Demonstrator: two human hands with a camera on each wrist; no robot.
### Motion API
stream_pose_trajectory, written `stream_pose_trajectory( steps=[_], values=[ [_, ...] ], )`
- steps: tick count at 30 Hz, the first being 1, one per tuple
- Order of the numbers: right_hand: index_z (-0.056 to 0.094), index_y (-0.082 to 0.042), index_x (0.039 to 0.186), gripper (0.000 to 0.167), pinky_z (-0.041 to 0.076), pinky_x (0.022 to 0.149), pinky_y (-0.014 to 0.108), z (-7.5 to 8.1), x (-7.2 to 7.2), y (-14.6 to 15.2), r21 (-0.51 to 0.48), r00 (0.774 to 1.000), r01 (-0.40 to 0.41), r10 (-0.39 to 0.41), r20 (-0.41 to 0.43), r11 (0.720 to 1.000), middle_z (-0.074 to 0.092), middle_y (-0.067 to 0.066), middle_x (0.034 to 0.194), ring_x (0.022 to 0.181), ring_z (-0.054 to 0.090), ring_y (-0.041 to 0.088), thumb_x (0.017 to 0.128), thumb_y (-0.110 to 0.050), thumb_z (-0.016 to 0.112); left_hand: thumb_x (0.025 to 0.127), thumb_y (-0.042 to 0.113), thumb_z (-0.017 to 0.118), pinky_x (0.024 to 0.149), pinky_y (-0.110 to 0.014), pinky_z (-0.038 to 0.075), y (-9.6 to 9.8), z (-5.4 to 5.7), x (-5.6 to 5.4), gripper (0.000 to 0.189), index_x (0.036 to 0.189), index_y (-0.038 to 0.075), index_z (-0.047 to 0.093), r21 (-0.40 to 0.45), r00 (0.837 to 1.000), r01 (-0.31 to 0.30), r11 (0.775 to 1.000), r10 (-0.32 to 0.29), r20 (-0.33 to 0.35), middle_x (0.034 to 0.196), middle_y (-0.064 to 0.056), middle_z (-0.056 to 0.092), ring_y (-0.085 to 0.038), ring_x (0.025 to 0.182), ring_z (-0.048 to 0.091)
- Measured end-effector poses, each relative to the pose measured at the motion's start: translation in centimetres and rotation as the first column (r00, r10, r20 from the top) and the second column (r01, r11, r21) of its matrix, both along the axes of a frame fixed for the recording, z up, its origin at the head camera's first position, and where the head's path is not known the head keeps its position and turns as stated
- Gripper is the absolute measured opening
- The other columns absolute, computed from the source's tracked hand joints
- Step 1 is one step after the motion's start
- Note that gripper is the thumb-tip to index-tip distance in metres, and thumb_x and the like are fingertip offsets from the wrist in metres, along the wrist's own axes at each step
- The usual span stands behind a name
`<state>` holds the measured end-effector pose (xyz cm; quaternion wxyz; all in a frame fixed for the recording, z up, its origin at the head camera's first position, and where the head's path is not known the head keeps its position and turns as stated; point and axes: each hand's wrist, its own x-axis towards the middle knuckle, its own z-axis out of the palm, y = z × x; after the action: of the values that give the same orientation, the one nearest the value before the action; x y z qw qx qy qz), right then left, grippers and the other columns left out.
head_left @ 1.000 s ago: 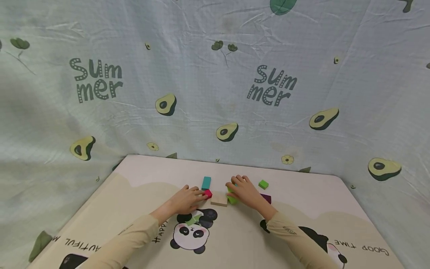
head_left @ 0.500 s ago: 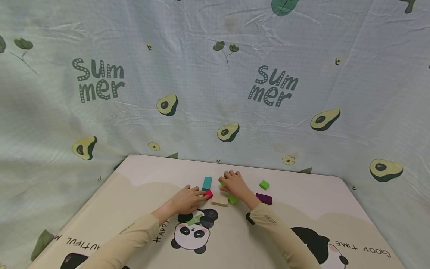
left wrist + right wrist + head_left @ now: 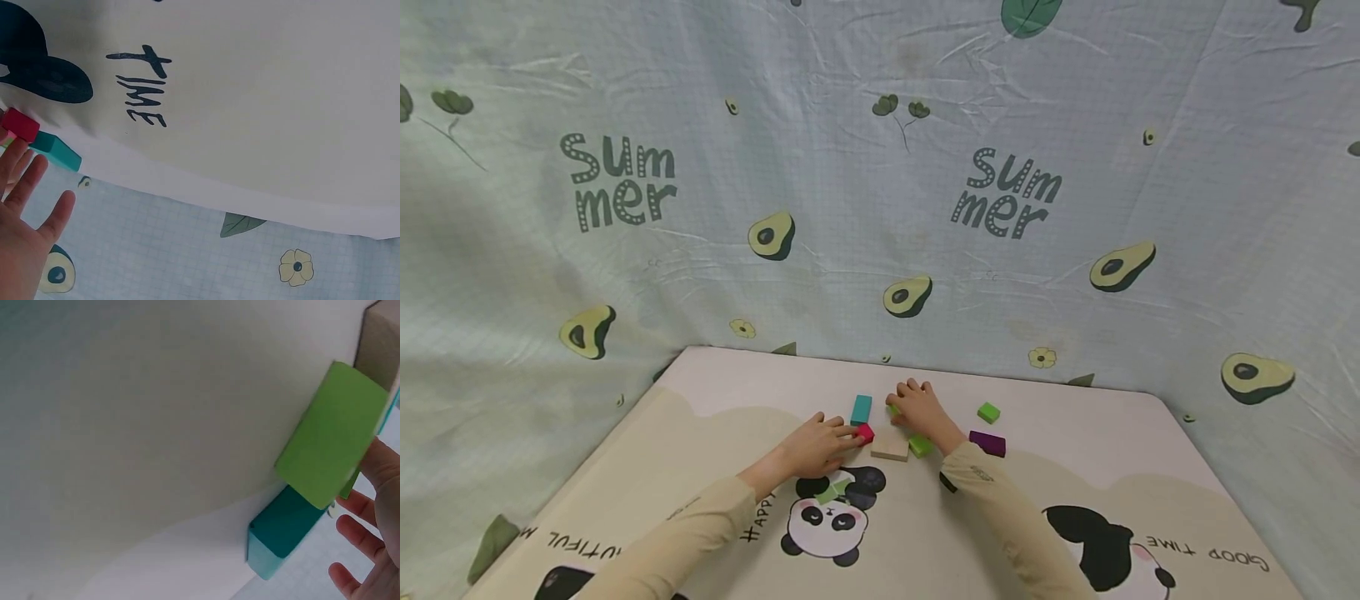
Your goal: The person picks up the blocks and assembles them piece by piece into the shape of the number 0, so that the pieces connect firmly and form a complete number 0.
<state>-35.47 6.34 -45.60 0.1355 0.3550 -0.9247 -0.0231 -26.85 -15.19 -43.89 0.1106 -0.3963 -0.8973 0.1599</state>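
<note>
My left hand [image 3: 812,446] reaches from the left with fingers extended, its index fingertip resting on a red block [image 3: 866,433]. In the left wrist view the other fingers spread beside that red block [image 3: 22,125] and a teal block [image 3: 57,150]. My right hand [image 3: 922,414] pinches a small green block [image 3: 892,409] behind a pale wooden block [image 3: 889,451]; most of the held piece is hidden by the fingers. Under the right wrist lies another green block [image 3: 920,447]. A second teal block [image 3: 287,522] adjoins that green block [image 3: 334,434] in the right wrist view.
A third green block [image 3: 988,412] and a purple block [image 3: 988,443] lie to the right. The table [image 3: 1150,450] has a panda-print cover. An avocado-print cloth [image 3: 850,183] hangs behind its far edge.
The right hand has moved left with the small green block, from above the other green block to behind the wooden one, uncovering the purple block. The left hand stays on the red block.
</note>
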Motion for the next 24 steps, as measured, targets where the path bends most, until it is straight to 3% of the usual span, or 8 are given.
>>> stream_pose_trajectory(
  steps=[8,12,19,24],
  values=[
    [0.060,-0.019,0.106,0.033,0.035,0.079,0.039,-0.1,-0.2,0.1,0.021,1.000,0.018,-0.018,0.018,1.000,0.057,0.001,0.098,0.091,0.045,0.019,0.079,-0.037,0.062,0.084,0.035,0.056,0.079,-0.036,0.046,-0.1,-0.2,-0.2,0.041,0.123,0.024,0.053,0.003,1.000,-0.001,1.000,0.001,0.004,0.119,0.004,0.058,-0.015,0.099,0.052],
    [0.060,-0.018,0.105,0.032,0.036,0.079,0.039,-0.1,-0.1,0.7,0.019,1.000,0.008,-0.008,-0.024,1.000,0.058,0.000,0.099,0.093,0.047,0.018,0.079,-0.038,0.062,0.084,0.035,0.055,0.080,-0.036,0.046,-0.1,-0.3,-0.2,0.041,0.124,0.024,0.053,0.001,1.000,-0.004,1.000,0.004,0.004,0.119,0.004,0.057,-0.014,0.100,0.051],
    [0.064,-0.017,0.092,0.016,0.037,0.078,0.039,0.1,0.9,2.2,-0.017,0.992,-0.085,0.083,-0.092,0.996,0.060,-0.003,0.091,0.087,0.047,0.015,0.079,-0.026,0.065,0.084,0.036,0.057,0.082,-0.037,0.046,-0.1,-0.5,-0.3,0.043,0.125,0.025,0.051,-0.004,1.000,-0.020,1.000,0.020,0.018,0.120,0.004,0.057,-0.015,0.102,0.051],
    [0.064,-0.021,0.099,0.016,0.037,0.079,0.040,0.1,1.7,2.8,0.035,0.987,-0.114,0.117,-0.113,0.993,0.062,-0.005,0.094,0.089,0.048,0.014,0.083,-0.025,0.061,0.083,0.035,0.057,0.085,-0.040,0.046,0.0,-0.4,-0.3,0.044,0.125,0.024,0.051,0.018,0.998,-0.035,0.999,0.034,0.058,0.123,0.003,0.056,-0.017,0.106,0.051]
  ],
)
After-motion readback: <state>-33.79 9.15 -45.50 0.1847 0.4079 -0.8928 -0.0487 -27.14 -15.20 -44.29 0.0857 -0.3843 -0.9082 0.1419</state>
